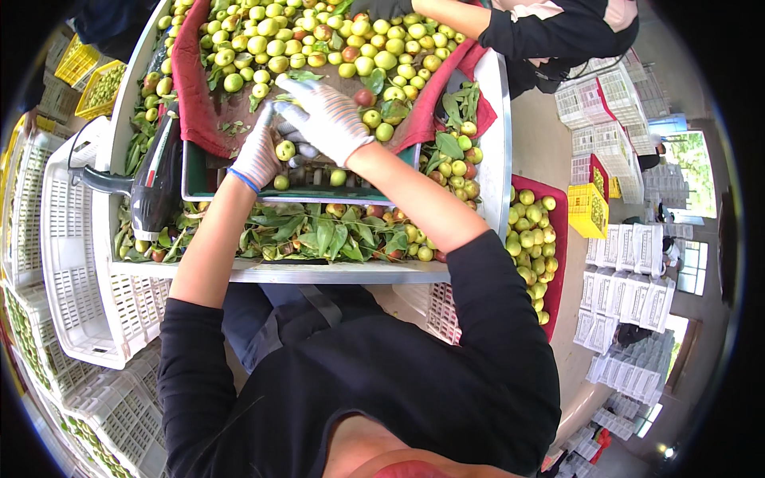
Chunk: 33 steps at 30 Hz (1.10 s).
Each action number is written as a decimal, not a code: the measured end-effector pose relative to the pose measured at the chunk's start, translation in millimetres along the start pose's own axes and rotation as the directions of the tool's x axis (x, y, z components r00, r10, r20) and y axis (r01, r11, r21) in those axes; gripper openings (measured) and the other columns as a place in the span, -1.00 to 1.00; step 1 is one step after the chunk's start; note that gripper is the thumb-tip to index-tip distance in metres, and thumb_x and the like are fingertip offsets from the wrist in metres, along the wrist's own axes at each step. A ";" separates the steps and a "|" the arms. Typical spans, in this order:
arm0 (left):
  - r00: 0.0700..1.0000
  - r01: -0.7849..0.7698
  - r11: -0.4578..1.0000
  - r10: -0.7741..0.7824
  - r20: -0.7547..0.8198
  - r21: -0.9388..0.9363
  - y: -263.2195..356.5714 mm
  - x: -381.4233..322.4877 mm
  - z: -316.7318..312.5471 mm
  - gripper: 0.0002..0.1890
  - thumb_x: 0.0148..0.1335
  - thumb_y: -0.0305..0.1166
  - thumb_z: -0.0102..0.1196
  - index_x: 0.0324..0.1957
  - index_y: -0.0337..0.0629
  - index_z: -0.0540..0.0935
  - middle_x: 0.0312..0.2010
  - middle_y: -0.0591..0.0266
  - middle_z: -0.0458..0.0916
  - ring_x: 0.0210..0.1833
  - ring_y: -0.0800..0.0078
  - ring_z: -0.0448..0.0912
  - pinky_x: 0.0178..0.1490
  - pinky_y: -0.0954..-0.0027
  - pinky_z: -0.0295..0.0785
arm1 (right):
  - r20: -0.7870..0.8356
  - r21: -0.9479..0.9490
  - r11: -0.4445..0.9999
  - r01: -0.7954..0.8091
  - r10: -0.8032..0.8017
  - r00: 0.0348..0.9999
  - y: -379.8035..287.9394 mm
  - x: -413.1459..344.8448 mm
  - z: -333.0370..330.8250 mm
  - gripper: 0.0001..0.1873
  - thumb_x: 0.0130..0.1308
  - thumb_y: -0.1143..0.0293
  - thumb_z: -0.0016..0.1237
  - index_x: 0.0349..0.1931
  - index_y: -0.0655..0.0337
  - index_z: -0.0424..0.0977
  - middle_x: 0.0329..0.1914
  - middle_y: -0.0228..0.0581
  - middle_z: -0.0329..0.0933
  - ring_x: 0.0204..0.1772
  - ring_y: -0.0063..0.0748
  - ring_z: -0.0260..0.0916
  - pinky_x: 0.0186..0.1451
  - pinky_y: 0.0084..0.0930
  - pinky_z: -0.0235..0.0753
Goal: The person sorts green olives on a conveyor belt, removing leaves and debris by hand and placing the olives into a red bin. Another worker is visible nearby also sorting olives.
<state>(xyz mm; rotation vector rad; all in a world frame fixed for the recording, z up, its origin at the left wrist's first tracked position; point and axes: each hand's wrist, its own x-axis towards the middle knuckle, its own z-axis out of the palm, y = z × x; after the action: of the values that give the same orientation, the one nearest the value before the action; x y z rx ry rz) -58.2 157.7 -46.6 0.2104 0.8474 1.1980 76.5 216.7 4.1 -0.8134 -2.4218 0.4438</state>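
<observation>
Both my hands wear thin striped work gloves and meet above the near edge of a brown sorting surface. My left hand is upright at the left, its fingertips close to my other glove. My right hand reaches across from the right, its back up and grey fingertips partly curled beneath. A green jujube shows between the two hands; whether it is gripped or loose I cannot tell. Below, two more jujubes lie at a green-lined slot with rollers. A heap of jujubes covers the far part of the surface.
Red cloth lines the sides. A black hair dryer lies left. Leaves and fruit fill the near trough. A red crate of jujubes stands right, white crates left. Another person's dark-gloved hand touches the far heap.
</observation>
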 end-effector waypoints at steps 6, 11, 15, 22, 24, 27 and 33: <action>0.985 -0.119 0.971 0.142 0.097 -0.207 5.8 -11.9 -0.9 -0.41 0.33 0.14 -0.13 0.22 -0.04 0.39 0.08 0.13 0.56 0.00 0.18 0.61 -0.16 0.27 0.61 | 0.043 0.140 0.969 0.206 -0.213 0.976 5.7 19.3 -12.2 -0.62 0.32 0.13 -0.10 0.00 0.21 0.40 -0.30 -0.13 0.59 -0.19 -0.09 0.58 -0.12 -0.26 0.54; 0.986 -0.107 0.965 0.134 0.098 -0.241 11.5 -16.2 -3.0 -0.54 0.30 -0.01 -0.02 0.08 -0.11 0.51 -0.12 0.07 0.64 -0.15 0.15 0.65 -0.29 0.32 0.59 | 0.212 -0.734 0.632 -0.248 0.561 0.800 87.8 9.3 -63.3 -0.56 0.38 0.04 -0.24 -0.11 0.26 0.48 -0.13 0.04 0.57 -0.06 -0.08 0.57 -0.03 -0.18 0.56; 0.977 -0.189 0.966 0.166 -0.135 -0.178 10.6 -14.9 -2.1 -0.57 0.25 -0.06 0.06 0.06 -0.08 0.53 -0.08 0.15 0.64 -0.10 0.24 0.63 -0.36 0.46 0.44 | 0.360 -0.684 0.715 -0.143 0.502 0.787 96.9 -19.0 -37.0 -0.32 0.33 -0.18 -0.22 0.01 0.38 0.40 0.10 0.23 0.38 0.00 0.08 0.51 0.02 -0.14 0.53; 0.931 -0.292 0.956 0.288 -0.225 0.015 32.7 -17.4 -47.3 -0.68 0.16 -0.19 0.21 -0.09 -0.08 0.59 -0.23 0.25 0.68 -0.18 0.35 0.65 -0.33 0.41 0.47 | 0.124 -0.397 0.902 -0.167 0.233 0.964 81.2 20.2 -27.8 -0.64 0.25 0.02 -0.10 -0.19 0.11 0.51 -0.04 -0.02 0.51 -0.02 -0.01 0.50 -0.01 -0.07 0.46; 0.917 -0.227 0.964 0.259 -0.303 0.138 37.0 -14.4 -64.2 -0.74 0.15 -0.17 0.22 -0.18 -0.05 0.60 -0.30 0.29 0.68 -0.28 0.41 0.64 -0.36 0.37 0.48 | 0.166 -0.643 0.761 -0.087 0.249 0.954 71.5 27.1 -12.8 -0.41 0.24 -0.07 -0.08 0.14 0.15 0.36 0.32 -0.10 0.23 0.23 -0.03 0.27 0.16 -0.16 0.40; 0.892 -0.178 0.972 0.225 -0.393 0.152 35.3 -7.4 -78.2 -0.73 0.08 -0.18 0.26 -0.23 -0.06 0.60 -0.35 0.29 0.65 -0.35 0.43 0.61 -0.36 0.44 0.45 | 0.291 -0.678 0.728 0.103 0.137 0.947 52.3 31.4 21.7 -0.37 0.26 -0.12 -0.11 0.17 0.16 0.28 0.25 -0.10 0.24 0.34 -0.05 0.10 0.18 -0.06 0.37; 0.887 -0.128 0.964 0.216 -0.408 0.232 31.0 -7.4 -73.4 -0.69 0.06 -0.14 0.24 -0.19 -0.05 0.62 -0.32 0.31 0.59 -0.30 0.45 0.55 -0.35 0.38 0.47 | -0.085 -0.510 0.859 0.030 -0.085 0.993 67.7 95.7 26.5 -0.57 0.34 -0.02 -0.23 0.04 0.01 0.49 0.11 -0.15 0.43 0.14 -0.23 0.37 -0.10 -0.36 0.55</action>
<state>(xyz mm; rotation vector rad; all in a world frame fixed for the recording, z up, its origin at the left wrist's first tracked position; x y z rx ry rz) -131.0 142.6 -75.9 0.1885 1.3647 1.3513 27.5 325.4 -11.1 -0.9446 -2.4821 -0.2805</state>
